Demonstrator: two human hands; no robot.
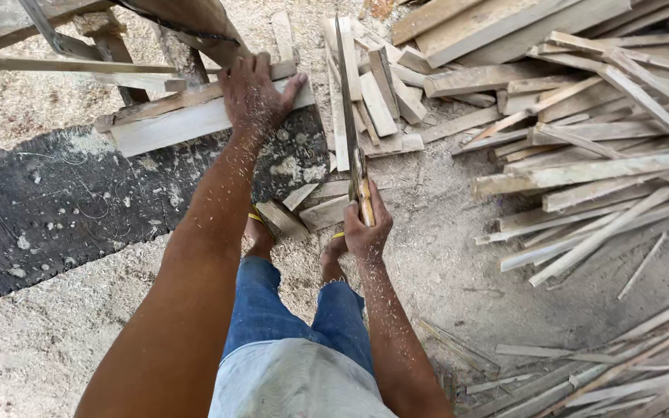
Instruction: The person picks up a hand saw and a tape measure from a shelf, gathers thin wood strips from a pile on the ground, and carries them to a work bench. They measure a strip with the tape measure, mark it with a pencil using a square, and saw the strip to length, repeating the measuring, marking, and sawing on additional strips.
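Observation:
My left hand [255, 94] presses flat on a pale wooden plank [172, 128] that lies across a dark board. Its fingers are spread over the plank's right end. My right hand [365, 224] is closed around the wooden handle of a long hand saw [348, 101]. The saw's blade points away from me, just right of the plank's end. Sawdust clings to both forearms. Below are my legs in blue jeans and my feet in yellow-strapped sandals.
A dark sawdust-speckled board [63, 209] lies at the left. Short cut blocks [381, 93] are heaped beyond the saw. Long thin wooden slats [605, 155] are piled at the right and lower right. Sawdust covers the ground. A wooden frame [118, 39] stands at upper left.

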